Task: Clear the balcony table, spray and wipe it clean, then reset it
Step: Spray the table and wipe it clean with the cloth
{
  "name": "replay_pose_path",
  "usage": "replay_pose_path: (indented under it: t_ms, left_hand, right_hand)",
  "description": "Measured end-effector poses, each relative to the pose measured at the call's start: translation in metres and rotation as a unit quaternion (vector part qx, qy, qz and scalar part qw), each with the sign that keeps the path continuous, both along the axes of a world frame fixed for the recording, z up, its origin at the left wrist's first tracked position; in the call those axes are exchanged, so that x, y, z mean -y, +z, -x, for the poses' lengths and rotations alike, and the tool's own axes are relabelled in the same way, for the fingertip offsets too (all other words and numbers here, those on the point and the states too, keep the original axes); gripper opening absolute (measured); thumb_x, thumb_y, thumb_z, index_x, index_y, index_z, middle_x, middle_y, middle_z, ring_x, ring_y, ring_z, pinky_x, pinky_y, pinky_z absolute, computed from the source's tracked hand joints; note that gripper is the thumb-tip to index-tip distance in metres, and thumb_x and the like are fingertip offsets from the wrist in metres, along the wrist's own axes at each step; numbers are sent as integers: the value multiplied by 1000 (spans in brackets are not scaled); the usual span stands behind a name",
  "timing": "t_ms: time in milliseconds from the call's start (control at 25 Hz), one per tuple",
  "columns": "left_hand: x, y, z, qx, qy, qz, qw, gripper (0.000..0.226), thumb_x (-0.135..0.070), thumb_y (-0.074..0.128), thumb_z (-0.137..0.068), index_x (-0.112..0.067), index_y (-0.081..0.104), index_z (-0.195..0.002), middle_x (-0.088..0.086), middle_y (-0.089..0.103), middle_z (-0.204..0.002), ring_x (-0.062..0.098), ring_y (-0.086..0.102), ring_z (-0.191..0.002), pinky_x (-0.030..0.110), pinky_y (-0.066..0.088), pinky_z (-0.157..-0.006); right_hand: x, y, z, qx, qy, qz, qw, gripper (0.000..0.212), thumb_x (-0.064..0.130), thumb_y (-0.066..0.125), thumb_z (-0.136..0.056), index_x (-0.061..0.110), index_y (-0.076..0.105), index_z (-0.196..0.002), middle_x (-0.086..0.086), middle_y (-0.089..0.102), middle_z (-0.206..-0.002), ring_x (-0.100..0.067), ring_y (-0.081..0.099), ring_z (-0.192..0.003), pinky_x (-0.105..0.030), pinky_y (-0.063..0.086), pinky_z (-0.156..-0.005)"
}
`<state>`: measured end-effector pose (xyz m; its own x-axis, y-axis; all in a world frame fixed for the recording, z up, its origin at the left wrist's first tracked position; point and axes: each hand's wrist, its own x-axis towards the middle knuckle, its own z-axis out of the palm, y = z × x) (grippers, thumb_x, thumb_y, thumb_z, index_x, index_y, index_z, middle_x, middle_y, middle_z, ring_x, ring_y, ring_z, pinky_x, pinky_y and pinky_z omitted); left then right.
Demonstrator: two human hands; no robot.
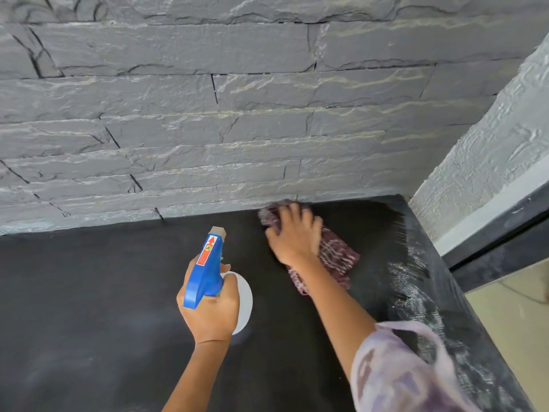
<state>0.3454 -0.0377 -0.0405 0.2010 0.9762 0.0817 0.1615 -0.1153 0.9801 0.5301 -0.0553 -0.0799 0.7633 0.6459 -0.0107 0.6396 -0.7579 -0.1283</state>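
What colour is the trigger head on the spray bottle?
Blue, with a red and white arrow label, on the spray bottle in the left hand. It shows best in the head view.

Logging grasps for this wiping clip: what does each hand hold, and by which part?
Left grip holds the spray bottle by its neck, under the blue trigger head. Right grip presses on top of the cloth, not closed round it.

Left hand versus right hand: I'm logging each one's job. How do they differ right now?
The left hand grips the spray bottle; the right hand presses the cloth onto the table. The left hand is nearer the person; the right hand reaches to the wall edge. Both are bare.
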Motion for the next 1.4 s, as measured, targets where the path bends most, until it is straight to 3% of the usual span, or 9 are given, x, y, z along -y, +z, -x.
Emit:
replay_pose_path:
  t_ms: [120,240,440,600,720,840,1000,1200,1400]
  left_hand:
    - [0,-5,1,6,10,-3,1000,40,-36,54,-67,-18,57,-103,-25,60,-80,-12,60,-79,14,42,-72]
    - [1,-6,-1,1,8,-4,1000,43,-34,55,-68,-13,58,-105,-22,60,-82,-7,62,-79,11,42,-72]
    - [4,-4,-1,-7,25,5,1000,30,-31,55,-68,-28,52,-98,-28,60,-73,-3,62,-74,18,44,-73]
    - [4,-3,-2,-15,28,1,999,33,-28,54,-68,-23,52,-101,-30,58,-75,-3,60,-73,22,44,-76]
    - [3,-3,-2,-28,31,0,999,36,-29,52,-67,-20,54,-102,-28,62,-68,-3,61,-73,18,47,-75]
    - [2,0,-2,-29,38,2,999,40,-33,54,-66,-18,52,-104,-23,57,-77,11,57,-78,36,47,-88]
    - [2,4,-1,-24,20,-5,999,44,-50,50,-61,-26,53,-99,-31,63,-71,2,59,-78,32,43,-88]
    - [3,4,-2,-21,24,5,999,41,-39,54,-68,-20,52,-104,-31,60,-72,3,59,-76,32,45,-90]
    - [4,8,-2,-20,22,14,999,35,-35,52,-70,-21,51,-101,-15,59,-81,16,56,-83,33,45,-89]
  right_hand:
    - [48,0,-61,-13,-169,6,985,65,51,21,-87,15,33,-139,-9,28,-150,-35,25,-133,-56,23,-105]
    - [67,3,-88,-55,-222,11,973,62,49,24,-94,16,22,-146,-7,16,-157,-37,13,-140,-60,12,-111]
    - [18,-4,-16,-21,-18,-11,1000,60,45,30,-90,19,28,-144,-3,22,-156,-35,18,-138,-58,11,-111]
    - [-10,-2,11,-39,30,7,999,62,48,32,-91,19,24,-145,-4,18,-156,-36,15,-139,-60,7,-110]
    - [-4,-4,11,-20,182,14,983,58,45,31,-91,25,23,-145,2,17,-157,-34,13,-141,-58,4,-113]
    - [-6,-5,16,-23,279,32,959,59,50,28,-94,32,13,-148,7,7,-159,-26,0,-145,-56,-5,-114]
    - [48,-13,-29,6,160,16,987,63,65,15,-88,42,12,-146,12,4,-158,-16,-2,-145,-60,2,-113]
    - [120,-6,-98,-30,-87,59,994,62,62,15,-92,38,3,-148,5,-5,-159,-20,-8,-145,-62,1,-112]
    - [129,-7,-11,-12,70,54,996,59,55,10,-94,35,0,-149,4,-10,-158,-24,-10,-145,-62,-3,-112]
